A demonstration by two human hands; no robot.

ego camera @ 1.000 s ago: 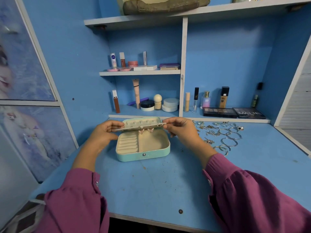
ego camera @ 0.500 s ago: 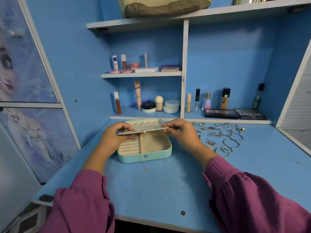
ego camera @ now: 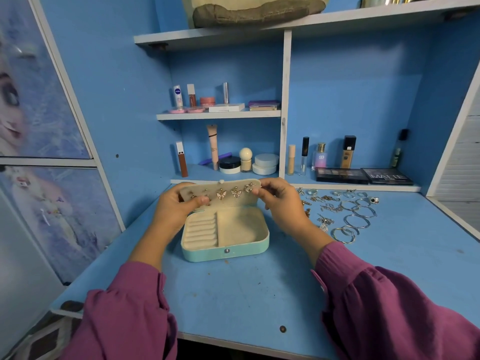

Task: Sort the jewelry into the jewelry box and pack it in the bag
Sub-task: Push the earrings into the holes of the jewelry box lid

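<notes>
head: both hands [ego camera: 179, 206] [ego camera: 279, 203] pinch earring panel [ego camera: 220, 194] upright.

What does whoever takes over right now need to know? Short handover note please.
Left hand: grips the left end of the earring panel.
Right hand: pinches its right end.
Box: open on the desk, ring slots and side compartment bare. The panel, tilted up over the box, carries several earrings, two of them butterflies.
Done: some earrings pinned on the panel.
Left: the loose jewelry right of the box (rings, chains, bangles) goes in; then shut the box and pack it. The object on the top shelf may be the bag; I cannot tell.
</notes>
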